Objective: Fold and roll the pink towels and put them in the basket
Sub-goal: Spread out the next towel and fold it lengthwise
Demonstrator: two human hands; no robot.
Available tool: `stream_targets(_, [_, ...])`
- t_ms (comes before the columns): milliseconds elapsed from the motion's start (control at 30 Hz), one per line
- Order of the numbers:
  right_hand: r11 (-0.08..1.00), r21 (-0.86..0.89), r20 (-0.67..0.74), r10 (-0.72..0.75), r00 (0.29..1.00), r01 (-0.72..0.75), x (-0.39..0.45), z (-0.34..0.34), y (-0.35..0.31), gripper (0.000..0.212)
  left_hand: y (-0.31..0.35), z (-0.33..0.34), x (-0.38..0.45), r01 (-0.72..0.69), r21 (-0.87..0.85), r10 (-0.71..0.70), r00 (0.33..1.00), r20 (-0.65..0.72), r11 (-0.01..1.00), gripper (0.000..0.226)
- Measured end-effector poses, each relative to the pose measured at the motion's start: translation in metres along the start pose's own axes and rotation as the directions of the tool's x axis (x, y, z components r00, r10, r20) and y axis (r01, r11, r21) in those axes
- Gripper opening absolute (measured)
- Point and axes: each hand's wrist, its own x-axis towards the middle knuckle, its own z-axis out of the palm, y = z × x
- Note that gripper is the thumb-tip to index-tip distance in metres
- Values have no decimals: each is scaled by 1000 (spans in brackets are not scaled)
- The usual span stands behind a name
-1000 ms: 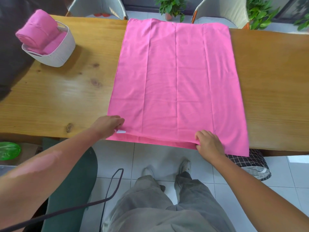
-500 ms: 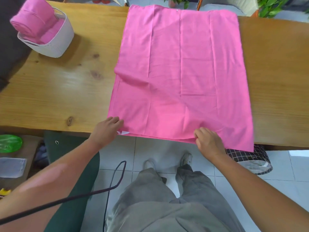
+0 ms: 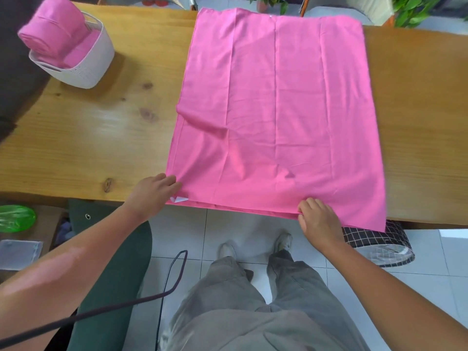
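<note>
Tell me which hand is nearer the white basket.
Left. The left hand pinches the towel's near left corner, below the white basket; the right hand grips the near edge farther right.

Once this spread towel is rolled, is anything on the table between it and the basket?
Nothing visible. Only bare wooden table lies between the spread pink towel and the white basket at the far left. The basket already holds rolled pink towels.
</note>
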Motion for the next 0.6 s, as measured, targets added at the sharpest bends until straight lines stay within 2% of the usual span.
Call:
stream_targets(133, [1000,6,29,-10,1000,10,-6,6,-1,18,10,-3,-1,15,64,-17,999,36,998,54])
stream_targets(233, [999,34,65,-12,998,10,-10,9,1,21,15,3,-8,87,67,-93,991,95,994,57])
stream_targets(433, [995,96,134,-12,991,-1,-4,8,6,14,22,6,-13,173,60,-178,980,91,983,66])
stream_targets(533, [994,105,172,-17,985,-1,0,3,6,9,21,14,-14,219,47,-223,966,133,975,64])
stream_targets(600, [991,129,184,1,983,-25,3,-1,6,9,19,17,-15,224,56,-230,964,134,973,55])
